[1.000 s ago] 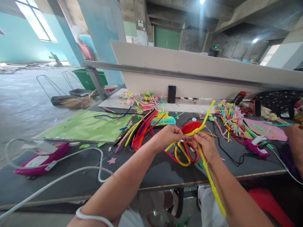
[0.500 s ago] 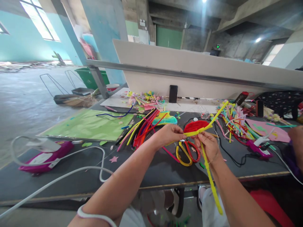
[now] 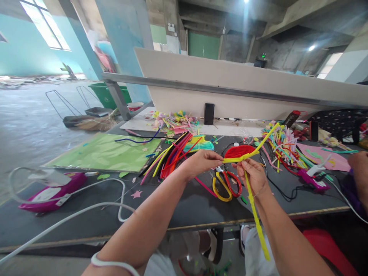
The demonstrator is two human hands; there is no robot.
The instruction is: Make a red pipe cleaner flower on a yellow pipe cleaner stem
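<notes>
A yellow pipe cleaner piece (image 3: 255, 211) has a knot-like crossing, one long end hanging down past the table edge and another slanting up to the right. My left hand (image 3: 204, 163) pinches its left end between thumb and fingers. Close to the crossing, my right hand (image 3: 253, 177) is closed on it. Behind the hands lies a red oval of pipe cleaners (image 3: 239, 151). Below them, scissors (image 3: 222, 187) with one yellow and one red handle rest on the table, their blades partly hidden. A bundle of colourful pipe cleaners (image 3: 174, 157) lies left of my left hand.
A green sheet (image 3: 106, 153) and a purple power strip (image 3: 54, 191) with a white cable are at left. A black phone (image 3: 209, 114) leans against the white panel. Heaped pipe cleaners (image 3: 284, 143) and another purple power strip (image 3: 313, 180) lie right, near another person's arm (image 3: 359, 172).
The view has shifted slightly. My left fingers look a little straighter around the yellow pipe cleaner's left end; both hands keep their hold.
</notes>
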